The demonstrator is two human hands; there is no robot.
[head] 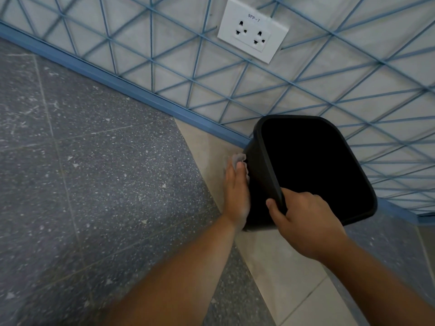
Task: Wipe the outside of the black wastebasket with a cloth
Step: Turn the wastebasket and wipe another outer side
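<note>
Wastebasket [261, 184]: black, stood right of centre in the frame, mouth tipped toward the camera, far rim close against the patterned wall [164, 55].
Left hand [236, 191]: lay flat, fingers straight and together, pressed a pale cloth [237, 159] onto the basket's left outer wall.
Cloth: mostly hidden under the fingers, only a crumpled edge peeked out past the fingertips (toward the upper end of that wall).
Right hand [303, 220]: gripped the near rim, thumb outside, fingers curled over the edge and inside; appeared to steady or tilt the basket.
Floor [94, 172]: dark speckled tile in the left half of the frame, a pale strip beneath the basket.
Socket [253, 29]: white double outlet at upper centre, well apart from the work.
Step in hand: probably wiping the left outer side, rim held fast.
Next move: likely called for sweeping the cloth along that wall, then turning the basket by the rim to bring the sides facing the wall and the lower right of the frame within reach (those still looked unaddressed).
</note>
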